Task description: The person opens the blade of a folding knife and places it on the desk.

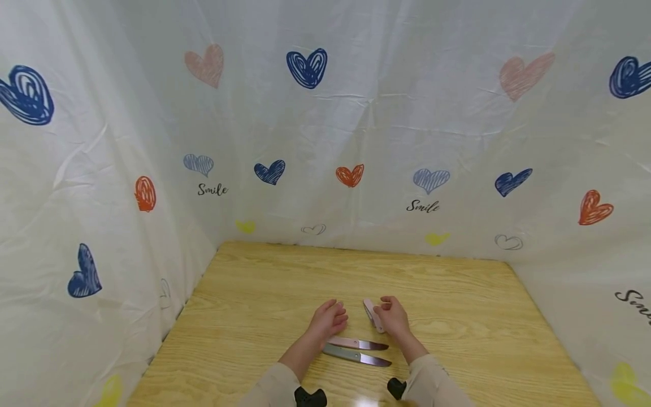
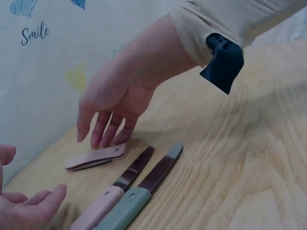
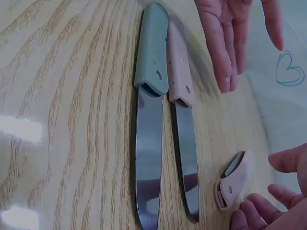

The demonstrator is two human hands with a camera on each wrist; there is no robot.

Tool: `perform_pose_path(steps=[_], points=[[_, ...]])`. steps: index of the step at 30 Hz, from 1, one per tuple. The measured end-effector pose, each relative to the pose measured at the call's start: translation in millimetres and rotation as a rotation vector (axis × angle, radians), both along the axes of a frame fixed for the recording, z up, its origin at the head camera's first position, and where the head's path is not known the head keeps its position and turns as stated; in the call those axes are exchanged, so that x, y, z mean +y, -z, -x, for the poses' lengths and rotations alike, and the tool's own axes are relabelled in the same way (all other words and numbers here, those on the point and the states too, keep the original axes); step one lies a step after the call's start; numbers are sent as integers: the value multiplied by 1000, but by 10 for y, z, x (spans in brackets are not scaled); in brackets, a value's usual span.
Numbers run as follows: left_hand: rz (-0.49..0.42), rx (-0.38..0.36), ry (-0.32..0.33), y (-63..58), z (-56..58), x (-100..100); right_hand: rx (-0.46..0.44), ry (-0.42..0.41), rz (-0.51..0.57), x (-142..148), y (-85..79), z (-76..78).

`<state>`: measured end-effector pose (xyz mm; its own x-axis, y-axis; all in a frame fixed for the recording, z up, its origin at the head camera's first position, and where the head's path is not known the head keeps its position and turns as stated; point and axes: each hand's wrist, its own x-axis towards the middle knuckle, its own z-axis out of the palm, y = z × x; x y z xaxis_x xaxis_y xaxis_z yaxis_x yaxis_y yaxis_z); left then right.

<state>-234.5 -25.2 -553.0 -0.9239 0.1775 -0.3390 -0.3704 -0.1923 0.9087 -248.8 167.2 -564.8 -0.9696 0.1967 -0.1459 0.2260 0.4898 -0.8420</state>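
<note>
A pink folding knife (image 1: pixel 369 307), folded with its blade edge showing along the handle, lies on the wooden table. Right beside it is my right hand (image 1: pixel 394 317), its fingers loosely bent and not wrapped round it; whether a fingertip touches it I cannot tell. My left hand (image 1: pixel 329 321) hovers to the left, palm turned inward, fingers relaxed and holding nothing. Nearer to me, two unfolded knives lie side by side, blades pointing right: one with a pink handle (image 3: pixel 180 67), one with a green handle (image 3: pixel 153 52). In the head view my left wrist partly covers their handle ends.
The wood-grain table (image 1: pixel 458 316) is bordered at the back and sides by a white curtain (image 1: pixel 376 113) printed with hearts and "Smile". A black wrist device (image 2: pixel 224 60) sits at my right cuff, and another (image 1: pixel 310 397) at my left cuff.
</note>
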Motion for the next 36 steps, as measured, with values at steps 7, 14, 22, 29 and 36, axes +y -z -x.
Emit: perform_pose_path(steps=[7,14,22,29,36], points=[[-43,-63,24,46,29,61,21,-6,1,-60,22,-10],[-80,-71,30,73,53,163,34,-31,62,-182,19,-27],[-92,-86,45,99,52,214,29,-82,111,-279,45,-41],[-96,-77,53,120,38,214,-2,-96,194,-307,29,-61],[-120,-79,58,130,1,228,7,-166,244,-325,55,-106]])
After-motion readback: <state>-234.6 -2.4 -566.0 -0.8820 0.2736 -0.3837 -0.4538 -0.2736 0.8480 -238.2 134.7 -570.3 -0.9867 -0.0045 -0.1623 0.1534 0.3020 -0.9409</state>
